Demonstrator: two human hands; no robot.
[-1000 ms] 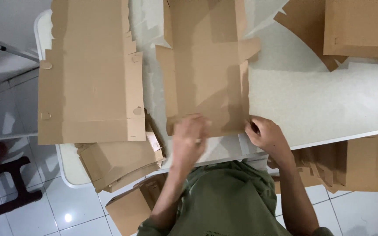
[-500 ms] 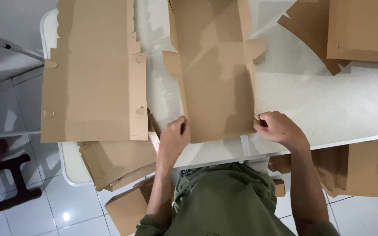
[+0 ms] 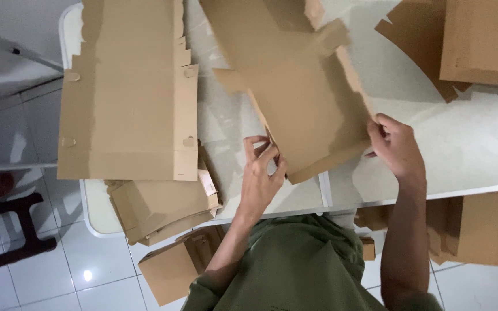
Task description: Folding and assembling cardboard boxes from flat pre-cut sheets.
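**Head view: both hands on a tilted cardboard blank**

Head camera looks down over a green shirt (image 3: 295, 265) to the near edge of a white table (image 3: 479, 150). Just past that edge, the left hand (image 3: 262, 175) has its fingers bent around the near left edge of a cardboard blank (image 3: 306, 109), thumb on one face and fingertips on the other, pinching the board. The right hand (image 3: 396, 144) grips the blank's near right edge, fingers curled over it. Between the hands the blank's near corner hangs just above the table, and the sheet runs away from them, skewed to the left, with flaps sticking out at its far end.

Left of the left hand, a flat stack (image 3: 131, 92) of similar blanks lies on the table, and below it, off the table's edge, folded boxes (image 3: 162, 207) sit lower down over the tiled floor (image 3: 41, 276). Under the right forearm, more cardboard (image 3: 468, 230) shows beneath the table. Far beyond the right hand, another pile (image 3: 482, 37) rests on the table's far right corner.
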